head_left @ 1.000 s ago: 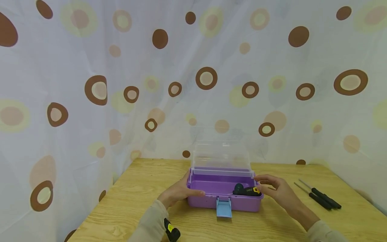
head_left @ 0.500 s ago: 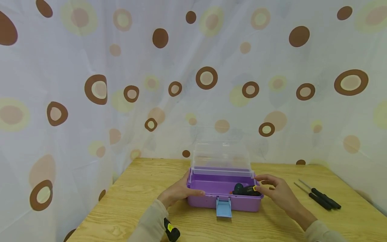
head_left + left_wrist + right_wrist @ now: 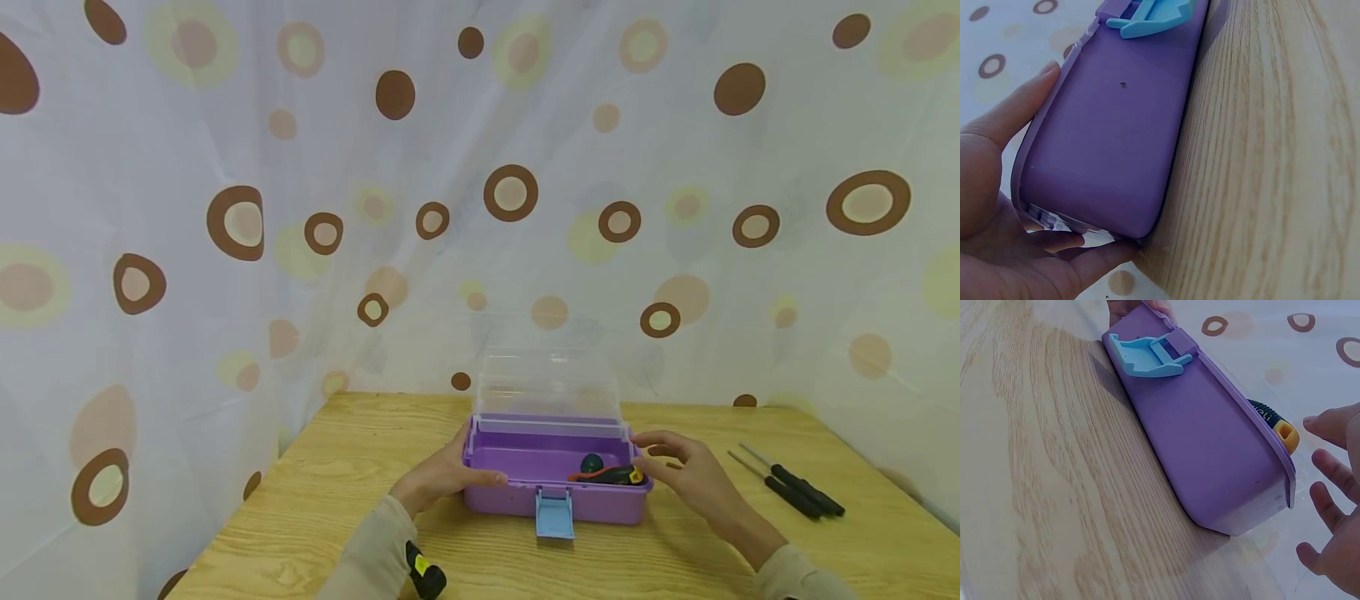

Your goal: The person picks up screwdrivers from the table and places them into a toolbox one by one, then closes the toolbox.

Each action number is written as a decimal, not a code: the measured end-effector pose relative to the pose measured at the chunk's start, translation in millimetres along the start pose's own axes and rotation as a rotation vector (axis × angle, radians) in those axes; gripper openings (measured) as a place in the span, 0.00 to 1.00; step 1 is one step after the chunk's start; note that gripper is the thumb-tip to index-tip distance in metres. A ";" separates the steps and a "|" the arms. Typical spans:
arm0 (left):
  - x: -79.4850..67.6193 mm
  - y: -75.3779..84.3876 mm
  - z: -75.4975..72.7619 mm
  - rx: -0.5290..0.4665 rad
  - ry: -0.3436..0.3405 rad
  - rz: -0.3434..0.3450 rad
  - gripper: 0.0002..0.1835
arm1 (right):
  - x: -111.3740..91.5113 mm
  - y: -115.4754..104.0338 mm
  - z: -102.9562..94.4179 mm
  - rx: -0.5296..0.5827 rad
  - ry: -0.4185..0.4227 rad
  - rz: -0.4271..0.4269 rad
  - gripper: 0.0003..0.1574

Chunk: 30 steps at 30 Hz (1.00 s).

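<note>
The left hand point(image 3: 438, 477) holds the left end of the box point(image 3: 498, 500), thumb on its front edge, fingers around the end. The right hand point(image 3: 701, 482) is by the box's right end, fingers spread wide and holding nothing. The black-and-yellow tool point(image 3: 617, 476) lies inside the box at the right, with a green ball point(image 3: 592, 462) behind it. Two screwdrivers point(image 3: 792, 497) lie right of the box.

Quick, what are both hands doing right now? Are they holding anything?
Left hand: holding the left end of the purple box.
Right hand: open, holding nothing, near the yellow-ended handle.
</note>
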<state>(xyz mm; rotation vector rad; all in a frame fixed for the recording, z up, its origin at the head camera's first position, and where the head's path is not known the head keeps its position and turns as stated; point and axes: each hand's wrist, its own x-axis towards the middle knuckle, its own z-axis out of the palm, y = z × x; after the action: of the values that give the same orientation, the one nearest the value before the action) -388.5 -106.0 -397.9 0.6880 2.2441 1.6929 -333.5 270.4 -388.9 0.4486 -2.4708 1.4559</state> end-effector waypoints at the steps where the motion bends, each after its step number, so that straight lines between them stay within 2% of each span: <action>1: -0.1 0.1 0.1 0.001 -0.002 0.002 0.63 | -0.2 -0.2 -0.5 0.003 -0.001 0.003 0.25; 7: 0.6 0.9 0.5 0.015 0.000 0.003 0.63 | -0.3 0.8 -2.7 0.000 -0.031 0.018 0.25; 12: 1.0 1.1 -0.1 -0.004 -0.004 0.002 0.63 | 1.1 3.7 -2.0 -0.070 -0.064 0.052 0.30; 15: 0.6 0.4 -0.3 -0.015 -0.010 0.002 0.63 | 2.1 2.8 -2.6 -0.114 -0.029 0.047 0.32; 20: 0.4 0.6 0.0 0.000 -0.004 -0.002 0.62 | 2.7 0.0 -7.6 -0.093 0.064 0.019 0.29; 30: 0.2 0.9 0.9 0.008 0.003 -0.007 0.61 | 1.1 0.0 -7.0 -0.057 0.035 0.030 0.28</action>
<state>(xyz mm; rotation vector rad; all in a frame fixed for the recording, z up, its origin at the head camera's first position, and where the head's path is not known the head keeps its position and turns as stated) -388.1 -105.0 -397.3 0.6795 2.2537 1.6838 -334.1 276.3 -385.1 0.3739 -2.4946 1.3886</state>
